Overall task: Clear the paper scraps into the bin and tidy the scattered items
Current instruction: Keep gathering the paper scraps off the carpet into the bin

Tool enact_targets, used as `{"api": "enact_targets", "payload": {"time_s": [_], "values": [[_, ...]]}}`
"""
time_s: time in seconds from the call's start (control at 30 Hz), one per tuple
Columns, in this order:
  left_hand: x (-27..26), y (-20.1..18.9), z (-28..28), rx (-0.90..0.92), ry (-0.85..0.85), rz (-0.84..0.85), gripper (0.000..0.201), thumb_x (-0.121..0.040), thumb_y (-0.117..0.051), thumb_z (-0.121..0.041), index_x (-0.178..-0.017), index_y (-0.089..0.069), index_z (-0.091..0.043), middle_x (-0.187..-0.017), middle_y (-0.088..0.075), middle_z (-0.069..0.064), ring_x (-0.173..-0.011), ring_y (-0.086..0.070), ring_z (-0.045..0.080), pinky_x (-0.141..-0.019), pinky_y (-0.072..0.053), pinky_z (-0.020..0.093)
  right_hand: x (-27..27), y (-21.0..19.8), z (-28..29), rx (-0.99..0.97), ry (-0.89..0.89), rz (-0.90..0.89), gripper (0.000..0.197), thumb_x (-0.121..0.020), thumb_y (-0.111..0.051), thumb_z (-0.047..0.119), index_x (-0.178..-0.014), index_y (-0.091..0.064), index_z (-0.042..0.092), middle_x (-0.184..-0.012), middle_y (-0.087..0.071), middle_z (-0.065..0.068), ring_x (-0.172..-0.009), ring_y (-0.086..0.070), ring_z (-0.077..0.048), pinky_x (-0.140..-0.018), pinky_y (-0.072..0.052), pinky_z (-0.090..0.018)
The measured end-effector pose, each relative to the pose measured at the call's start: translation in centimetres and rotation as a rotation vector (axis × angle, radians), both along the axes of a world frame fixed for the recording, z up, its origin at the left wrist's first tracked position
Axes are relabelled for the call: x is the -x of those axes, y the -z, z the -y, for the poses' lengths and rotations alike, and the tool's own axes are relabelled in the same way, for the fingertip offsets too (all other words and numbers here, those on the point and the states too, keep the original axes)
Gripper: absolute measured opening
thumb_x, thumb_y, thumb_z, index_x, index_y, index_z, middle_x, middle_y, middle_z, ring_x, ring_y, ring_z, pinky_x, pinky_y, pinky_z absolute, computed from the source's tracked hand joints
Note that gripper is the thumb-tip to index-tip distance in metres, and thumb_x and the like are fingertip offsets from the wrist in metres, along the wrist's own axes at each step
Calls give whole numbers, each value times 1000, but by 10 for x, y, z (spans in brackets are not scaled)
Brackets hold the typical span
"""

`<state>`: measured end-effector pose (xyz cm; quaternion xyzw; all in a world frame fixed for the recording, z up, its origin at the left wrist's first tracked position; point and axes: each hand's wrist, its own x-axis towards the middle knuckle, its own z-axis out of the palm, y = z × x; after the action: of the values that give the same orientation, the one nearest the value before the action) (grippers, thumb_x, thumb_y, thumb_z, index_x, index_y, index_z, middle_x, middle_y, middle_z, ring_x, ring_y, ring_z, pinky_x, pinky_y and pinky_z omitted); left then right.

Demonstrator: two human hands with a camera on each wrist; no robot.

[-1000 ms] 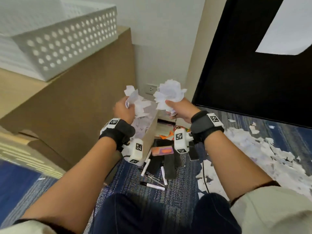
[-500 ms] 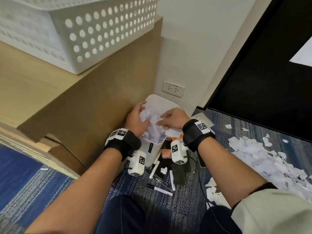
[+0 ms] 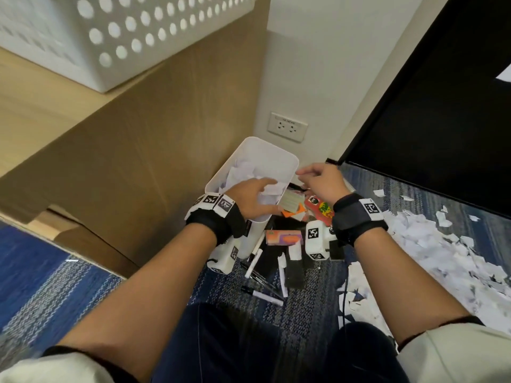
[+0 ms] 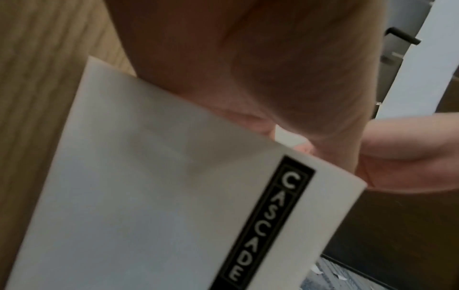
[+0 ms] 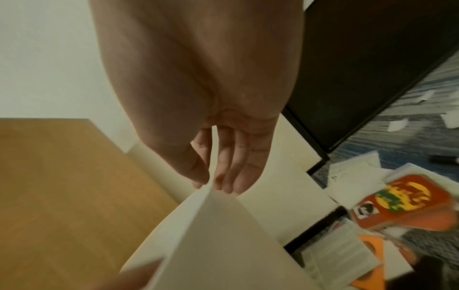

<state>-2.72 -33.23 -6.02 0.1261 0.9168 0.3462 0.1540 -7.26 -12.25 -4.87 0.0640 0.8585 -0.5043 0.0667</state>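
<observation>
While both hands hover loosely open, empty, scraps apparently fill the bin.

Office, blue carpet, wall socket, wooden desk

Paper scraps now dropped in bin, right hand lifted out, empty, left hand at rim.

Black wrist straps carrying square-coded white tags and white camera blocks; pale short sleeves, seemingly dark navy trousers.
</observation>
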Motion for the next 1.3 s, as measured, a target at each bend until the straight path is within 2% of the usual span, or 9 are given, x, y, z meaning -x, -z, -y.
{"api": "enact_targets", "payload": {"time_s": [0.2,0.37,0.5,0.6,0.8,0.93,1.03,1.2,1.3], "values": [[-6,5,-15,72,25,-45,43,-94,-53,-44,-134,-53,-29,-113,-68,4,-105,-62,23,-95,-47,33,-48,108,-40,-67,-17,428,17,-90,-62,1,-82,-67,15,-88,-65,-16,-69,-61,-22,-63,-57,-31],[-12,7,-14,162,-5,-83,40,-95,-43,-51,-123,-63,-32,-106,-71,4,-99,-62,24,-84,-47,30,-78,187,-44,-510,-306,409,67,-75,-81,29,-135,-51,37,-128,-44,-15,-111,-54,-36,-96,-47,-37],[-12,10,-16,230,-18,-103,43,-91,-38,-60,-99,-70,-34,-85,-69,-1,-84,-62,22,-76,-50,32,-78,223,-37,-675,-308,354,70,-82,-72,36,-142,-36,39,-132,-37,-17,-108,-57,-44,-93,-50,-47],[-10,10,-15,236,-26,-95,39,-86,-43,-62,-85,-71,-34,-73,-64,-7,-78,-60,17,-72,-49,30,-73,232,-37,-733,-281,328,55,-92,-59,24,-142,-38,32,-126,-45,-17,-104,-58,-44,-89,-51,-47],[-4,12,-17,211,-60,-74,50,-70,-45,-68,-90,-75,-34,-73,-67,-10,-76,-61,13,-77,-52,30,-60,230,-41,-817,-233,93,32,-94,-46,15,-121,-61,8,-114,-59,-17,-102,-60,-40,-84,-53,-46],[-5,11,-18,207,-81,-85,40,-77,-54,-63,-94,-75,-33,-68,-59,-13,-77,-61,12,-78,-52,31,-60,228,-28,-752,-594,132,26,-89,-55,18,-110,-66,7,-133,-55,-14,-116,-58,-32,-91,-51,-41],[-7,11,-19,203,-111,-92,39,-77,-54,-63,-92,-75,-34,-70,-61,-13,-76,-61,12,-77,-52,30,-61,227,-15,-839,-643,213,7,-84,-65,20,-80,-62,14,-116,-60,-10,-98,-64,-34,-76,-51,-35],[-8,10,-19,188,-125,-86,39,-78,-55,-62,-94,-75,-33,-76,-64,-13,-76,-60,12,-78,-53,31,-72,229,7,-1152,-672,248,22,-96,-52,11,-112,-64,3,-117,-60,-17,-107,-62,-36,-82,-52,-45],[-7,11,-19,186,-126,-80,38,-78,-55,-62,-94,-74,-33,-79,-66,-11,-79,-61,13,-77,-52,30,-74,234,9,-1175,-696,229,20,-93,-51,5,-108,-65,4,-115,-61,-17,-104,-63,-35,-80,-54,-45]]}}
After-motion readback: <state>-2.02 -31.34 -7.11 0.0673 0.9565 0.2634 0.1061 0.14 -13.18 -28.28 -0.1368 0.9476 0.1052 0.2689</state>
